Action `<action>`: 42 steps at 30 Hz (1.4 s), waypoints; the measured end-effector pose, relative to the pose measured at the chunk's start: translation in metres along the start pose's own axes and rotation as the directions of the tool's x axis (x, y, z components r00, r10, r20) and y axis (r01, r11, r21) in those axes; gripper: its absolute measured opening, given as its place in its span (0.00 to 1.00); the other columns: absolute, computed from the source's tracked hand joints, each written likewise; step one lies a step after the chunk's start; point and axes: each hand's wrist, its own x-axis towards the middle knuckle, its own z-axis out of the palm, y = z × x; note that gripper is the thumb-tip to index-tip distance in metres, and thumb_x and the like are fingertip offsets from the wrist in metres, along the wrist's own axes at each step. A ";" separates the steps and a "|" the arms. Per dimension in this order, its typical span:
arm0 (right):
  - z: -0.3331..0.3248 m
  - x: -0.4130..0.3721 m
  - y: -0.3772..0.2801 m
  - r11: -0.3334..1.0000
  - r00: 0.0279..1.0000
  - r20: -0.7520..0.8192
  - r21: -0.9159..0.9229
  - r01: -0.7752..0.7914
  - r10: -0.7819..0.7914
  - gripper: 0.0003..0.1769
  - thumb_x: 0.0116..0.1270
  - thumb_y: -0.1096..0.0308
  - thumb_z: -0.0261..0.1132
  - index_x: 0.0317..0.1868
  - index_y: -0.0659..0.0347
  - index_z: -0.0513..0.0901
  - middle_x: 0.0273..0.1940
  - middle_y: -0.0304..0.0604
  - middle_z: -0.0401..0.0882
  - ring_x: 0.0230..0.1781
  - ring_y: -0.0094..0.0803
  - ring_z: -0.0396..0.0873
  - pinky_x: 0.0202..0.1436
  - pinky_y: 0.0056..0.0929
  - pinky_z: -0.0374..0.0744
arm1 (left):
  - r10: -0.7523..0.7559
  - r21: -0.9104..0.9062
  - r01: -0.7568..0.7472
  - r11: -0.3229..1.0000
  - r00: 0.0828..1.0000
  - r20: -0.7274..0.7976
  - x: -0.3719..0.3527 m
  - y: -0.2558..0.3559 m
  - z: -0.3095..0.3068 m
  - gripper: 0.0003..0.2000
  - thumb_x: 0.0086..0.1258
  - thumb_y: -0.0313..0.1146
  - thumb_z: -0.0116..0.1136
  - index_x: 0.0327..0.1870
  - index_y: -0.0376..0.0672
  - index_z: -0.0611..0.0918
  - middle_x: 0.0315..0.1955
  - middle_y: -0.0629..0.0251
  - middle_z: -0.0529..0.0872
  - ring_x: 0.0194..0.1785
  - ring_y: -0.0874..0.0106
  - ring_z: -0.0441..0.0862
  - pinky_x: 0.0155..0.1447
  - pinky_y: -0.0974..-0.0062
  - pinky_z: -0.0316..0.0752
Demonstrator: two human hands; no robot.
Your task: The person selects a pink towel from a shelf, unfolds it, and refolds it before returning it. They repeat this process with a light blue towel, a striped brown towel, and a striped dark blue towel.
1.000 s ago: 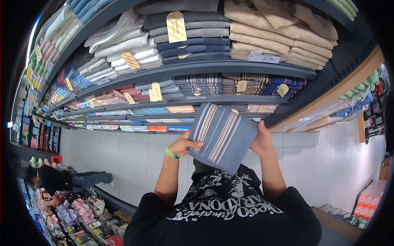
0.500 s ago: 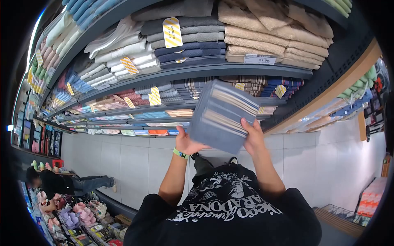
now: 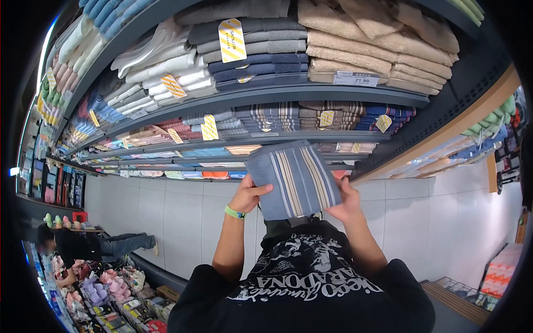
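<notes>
A folded blue-grey towel [image 3: 282, 161] with cream, white and dark stripes is held up in front of my chest, before the lower shelves. My left hand [image 3: 248, 197], with a green wristband, grips its left edge, thumb on top and the other fingers hidden underneath. At the lower right edge, my right hand [image 3: 347, 202] holds the towel from the side, its fingers partly hidden. Similar blue-grey striped towels [image 3: 269, 117] lie stacked on the shelf beyond, beside brown striped ones [image 3: 327, 117].
Beige towels [image 3: 372, 53] and grey, navy and white stacks fill the upper shelf, with a price label [image 3: 356, 80] on its edge. A wooden panel [image 3: 444, 122] borders the right side. At left, a person in dark clothes [image 3: 83, 247] leans by a display of pink and purple goods [image 3: 105, 288].
The towel has turned and come lower, its stripes now running more lengthwise. My left thumb has moved onto its top, while my right thumb has slid off the top to the edge.
</notes>
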 end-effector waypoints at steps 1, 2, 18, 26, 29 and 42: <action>0.002 0.002 0.000 1.000 1.000 -0.001 0.000 -0.001 0.001 0.41 0.65 0.54 0.70 0.72 0.64 0.65 0.66 0.49 0.74 0.67 0.44 0.73 0.68 0.49 0.72 | -0.001 -0.001 0.001 1.000 1.000 -0.001 -0.002 0.005 -0.001 0.30 0.65 0.18 0.64 0.69 0.40 0.69 0.62 0.63 0.78 0.65 0.69 0.75 0.68 0.68 0.69; 0.005 0.006 0.001 0.981 0.999 -0.029 -0.189 -0.042 0.037 0.38 0.65 0.61 0.70 0.72 0.64 0.65 0.64 0.48 0.74 0.64 0.41 0.75 0.66 0.44 0.74 | -0.005 0.047 0.005 0.999 1.000 0.012 -0.002 0.009 -0.002 0.29 0.66 0.20 0.64 0.69 0.39 0.69 0.61 0.63 0.78 0.65 0.69 0.75 0.68 0.68 0.69; 0.074 0.122 -0.009 0.649 0.978 -0.081 -0.758 0.065 -0.192 0.42 0.60 0.78 0.72 0.73 0.62 0.64 0.60 0.42 0.77 0.57 0.28 0.77 0.64 0.29 0.74 | 0.272 0.291 -0.210 0.933 0.943 -0.190 0.080 0.086 -0.012 0.23 0.76 0.32 0.56 0.69 0.37 0.69 0.58 0.61 0.80 0.57 0.73 0.79 0.61 0.75 0.74; 0.113 0.178 -0.017 0.716 0.921 -0.166 -0.681 0.152 -0.354 0.33 0.63 0.76 0.70 0.67 0.66 0.68 0.53 0.46 0.80 0.48 0.30 0.82 0.52 0.30 0.82 | 0.168 0.178 -0.127 0.976 0.957 -0.238 0.120 0.125 -0.041 0.20 0.75 0.32 0.58 0.64 0.35 0.73 0.52 0.59 0.81 0.53 0.74 0.77 0.59 0.77 0.71; 0.113 0.191 -0.020 0.706 0.856 -0.322 -0.705 0.068 -0.404 0.20 0.66 0.72 0.70 0.53 0.69 0.72 0.45 0.47 0.81 0.44 0.30 0.83 0.46 0.29 0.83 | 0.139 0.190 -0.118 0.975 0.986 -0.097 0.109 0.142 -0.034 0.24 0.75 0.32 0.58 0.68 0.35 0.66 0.58 0.56 0.76 0.58 0.66 0.77 0.50 0.70 0.84; 0.128 0.168 0.026 0.618 0.806 -0.206 -0.751 0.234 -0.555 0.44 0.65 0.78 0.65 0.79 0.55 0.54 0.59 0.43 0.76 0.48 0.32 0.82 0.34 0.31 0.89 | 0.064 0.118 -0.074 0.990 0.995 0.082 0.120 0.138 -0.056 0.19 0.77 0.26 0.54 0.66 0.37 0.70 0.62 0.58 0.74 0.59 0.68 0.77 0.51 0.66 0.88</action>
